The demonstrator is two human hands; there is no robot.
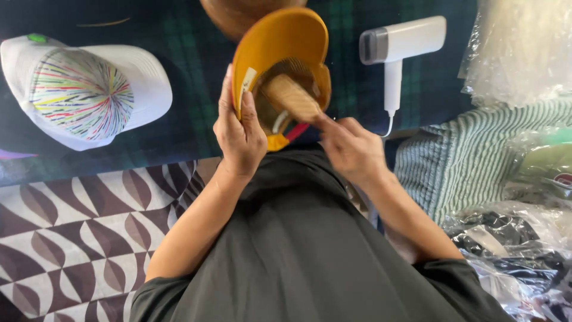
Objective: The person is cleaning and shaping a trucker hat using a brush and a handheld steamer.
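Note:
My left hand [239, 128] grips a mustard-yellow cap [275, 42] by its edge, held up with the inside facing me. A wooden brush [292, 97] sits inside the cap's crown. My right hand [350, 149] holds the brush's handle end, fingers pinched around it just below the cap. A red strap bit shows at the cap's lower edge.
A white cap with a multicoloured striped crown [83, 92] lies at the left on the dark plaid cloth [190, 53]. A white handheld steamer [396, 50] lies at the upper right. Striped fabric [465, 161] and plastic-wrapped items [518, 238] pile at the right. A patterned floor [77, 238] lies lower left.

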